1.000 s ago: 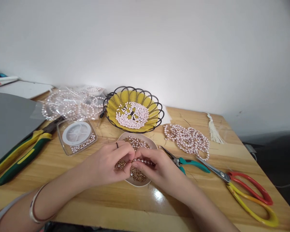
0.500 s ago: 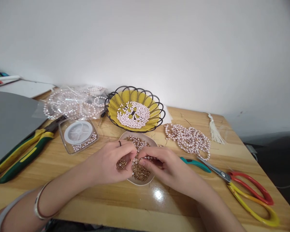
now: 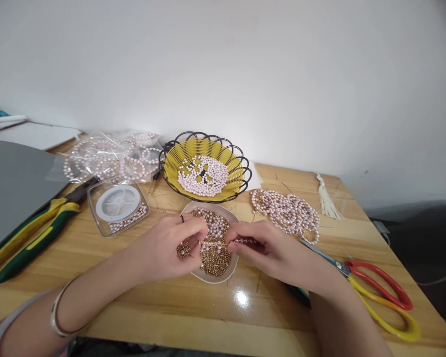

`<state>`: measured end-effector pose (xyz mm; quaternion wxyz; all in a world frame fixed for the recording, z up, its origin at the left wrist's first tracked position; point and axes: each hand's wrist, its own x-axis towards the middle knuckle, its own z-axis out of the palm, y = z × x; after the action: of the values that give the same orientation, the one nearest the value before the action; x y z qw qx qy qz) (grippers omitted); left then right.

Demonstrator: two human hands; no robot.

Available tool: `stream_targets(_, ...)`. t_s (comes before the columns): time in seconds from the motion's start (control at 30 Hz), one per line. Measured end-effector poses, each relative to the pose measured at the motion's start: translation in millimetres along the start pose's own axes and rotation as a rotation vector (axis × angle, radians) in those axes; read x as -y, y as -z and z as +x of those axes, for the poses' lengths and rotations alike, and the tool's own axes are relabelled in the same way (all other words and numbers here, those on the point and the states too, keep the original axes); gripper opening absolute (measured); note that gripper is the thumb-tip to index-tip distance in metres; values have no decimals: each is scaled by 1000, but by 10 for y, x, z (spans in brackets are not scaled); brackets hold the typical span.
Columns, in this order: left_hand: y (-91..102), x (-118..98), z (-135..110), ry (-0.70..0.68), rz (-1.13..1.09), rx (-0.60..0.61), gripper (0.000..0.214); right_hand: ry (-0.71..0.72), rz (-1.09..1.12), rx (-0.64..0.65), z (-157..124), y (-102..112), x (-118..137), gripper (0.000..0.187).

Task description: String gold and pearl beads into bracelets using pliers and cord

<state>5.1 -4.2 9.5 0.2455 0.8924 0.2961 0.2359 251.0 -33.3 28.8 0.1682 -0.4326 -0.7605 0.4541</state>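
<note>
My left hand [image 3: 176, 243] is closed in a pinch on one end of a short stretch of bead string [image 3: 214, 243]. Pinching the other end, my right hand [image 3: 258, 245] is level with it, and more of the string runs back under its palm. Both hands hover over a pale dish [image 3: 235, 210] of gold beads [image 3: 215, 265] and pinkish pearl beads [image 3: 215, 223]. A gold bead cluster with a pearl [image 3: 183, 249] shows beside my left fingers. The fingertips' exact hold is too small to make out.
Behind the dish stands a yellow basket [image 3: 167, 163] of pearl beads. To the left are a clear box [image 3: 92, 213] with a white spool [image 3: 118, 203], pliers [image 3: 40, 238] and bagged bead strands [image 3: 107, 158]. Rightward lie a bead strand pile [image 3: 288, 213], scissors [image 3: 382, 287] and a tassel [image 3: 327, 198].
My right hand has drawn away to the right from my left, so a stretch of bead string now shows between them. The whole view has shifted slightly.
</note>
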Motion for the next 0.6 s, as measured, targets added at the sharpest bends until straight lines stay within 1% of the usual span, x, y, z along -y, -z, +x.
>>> stream_targets(0.1, -1, 11, -8, 2, 30, -3, 12, -21, -21, 4, -20, 37, -31, 23)
stream_targets(0.23, -1, 19, -10, -15, -3, 1, 12, -41, 6, 5, -37, 73, -78, 25)
stream_targets(0.4, -38, 19, -18, -35, -11, 12, 11, -46, 88, 82, -73, 97, -107, 23)
stream_targets(0.5, -32, 34, -29, -55, -6, 6, 13, -69, 95, 125, -110, 149, -87, 25)
stream_targets(0.6, 13, 54, -25, -4, 6, 1, 12, -98, 115, 93, -143, 215, -68, 29)
